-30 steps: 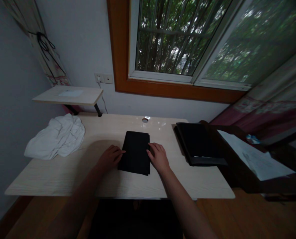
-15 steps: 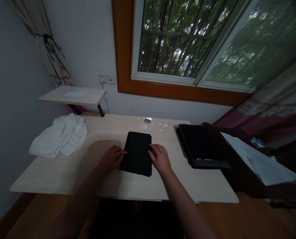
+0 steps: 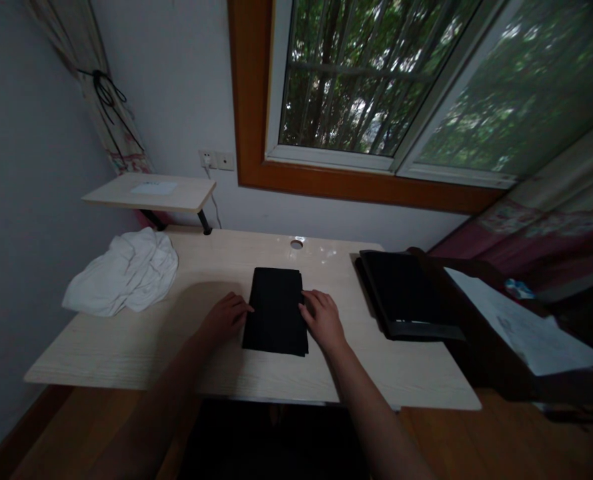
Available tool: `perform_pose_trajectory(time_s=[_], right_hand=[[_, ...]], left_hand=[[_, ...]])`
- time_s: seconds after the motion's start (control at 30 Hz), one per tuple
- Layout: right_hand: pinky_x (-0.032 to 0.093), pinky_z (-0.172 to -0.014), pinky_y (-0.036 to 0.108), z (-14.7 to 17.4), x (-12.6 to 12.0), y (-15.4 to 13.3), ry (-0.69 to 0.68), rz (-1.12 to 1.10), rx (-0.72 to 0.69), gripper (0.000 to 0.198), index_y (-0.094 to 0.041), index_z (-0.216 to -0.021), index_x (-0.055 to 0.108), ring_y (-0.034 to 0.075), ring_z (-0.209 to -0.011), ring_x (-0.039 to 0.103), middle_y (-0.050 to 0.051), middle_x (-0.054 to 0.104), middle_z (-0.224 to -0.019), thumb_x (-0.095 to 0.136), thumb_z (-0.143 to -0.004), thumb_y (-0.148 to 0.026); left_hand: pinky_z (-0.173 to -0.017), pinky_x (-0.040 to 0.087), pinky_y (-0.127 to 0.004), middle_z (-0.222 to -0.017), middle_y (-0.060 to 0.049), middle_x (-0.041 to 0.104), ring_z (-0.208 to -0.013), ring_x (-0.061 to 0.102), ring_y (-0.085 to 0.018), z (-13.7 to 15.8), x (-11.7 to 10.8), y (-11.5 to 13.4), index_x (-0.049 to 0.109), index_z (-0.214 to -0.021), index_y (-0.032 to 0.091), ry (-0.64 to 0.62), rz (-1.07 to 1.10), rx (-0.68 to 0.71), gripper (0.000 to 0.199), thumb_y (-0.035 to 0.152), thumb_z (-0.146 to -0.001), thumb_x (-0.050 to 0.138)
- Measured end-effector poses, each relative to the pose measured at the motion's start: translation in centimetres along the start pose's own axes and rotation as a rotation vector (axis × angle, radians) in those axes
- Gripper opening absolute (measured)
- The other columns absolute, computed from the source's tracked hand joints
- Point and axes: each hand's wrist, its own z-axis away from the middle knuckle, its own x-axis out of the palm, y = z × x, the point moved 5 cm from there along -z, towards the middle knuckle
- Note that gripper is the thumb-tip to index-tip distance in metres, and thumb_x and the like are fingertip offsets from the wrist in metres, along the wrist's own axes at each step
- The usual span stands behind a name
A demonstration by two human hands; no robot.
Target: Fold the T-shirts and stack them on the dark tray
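A flat, black, folded cloth lies on the pale wooden desk, with slightly uneven layers along its right edge. Its left edge is touched by the fingertips of my left hand, whose fingers are stretched out and loosely bent. On the opposite side, my right hand rests beside the cloth, thumb and fingers apart, tips against the right edge. Neither hand is wrapped round the cloth.
A crumpled white cloth lies at the desk's left, below a small raised shelf. Flat black items are stacked at the right edge. Beyond them, papers lie on a dark surface. A window is behind the desk.
The black folded cloth has turned slightly, its top edge shifting left and its bottom edge right. Both hands stay at its sides. The whole view has shifted slightly.
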Motion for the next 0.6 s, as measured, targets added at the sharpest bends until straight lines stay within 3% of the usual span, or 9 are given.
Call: perform_pose_trajectory(time_s=[0.3,0.43,0.6], right_hand=[[0.043,-0.109,0.051,0.0,0.0,-0.2,-0.014,0.007,0.001,0.036,-0.026,-0.132,0.066,0.031,-0.121,0.057,0.011,0.068,-0.127,0.057,-0.099,-0.037],[0.043,-0.11,0.051,0.0,0.2,0.1,-0.025,0.003,0.019,0.037,-0.025,-0.132,0.066,0.032,-0.124,0.056,0.011,0.069,-0.127,0.057,-0.099,-0.038],[0.042,-0.11,0.051,0.0,0.4,0.7,-0.039,-0.023,0.043,0.036,-0.026,-0.13,0.067,0.031,-0.127,0.056,0.009,0.07,-0.127,0.058,-0.098,-0.036]], left_hand=[[-0.11,0.043,-0.05,-0.132,-0.008,0.067,-0.124,0.054,-0.03,-1.4,1.1,-2.4,0.057,-0.141,0.025,0.166,0.068,-0.246,0.045,0.032,-0.096,0.058],[-0.113,0.04,-0.053,-0.128,-0.011,0.068,-0.123,0.059,-0.03,-3.2,2.4,-2.6,0.054,-0.14,0.024,0.235,0.206,-0.329,0.053,0.028,-0.088,0.066],[-0.096,0.053,-0.048,-0.114,-0.012,0.065,-0.1,0.068,-0.025,-5.5,3.9,-3.2,0.045,-0.138,0.019,0.272,0.568,-0.646,0.067,0.027,-0.079,0.075]])
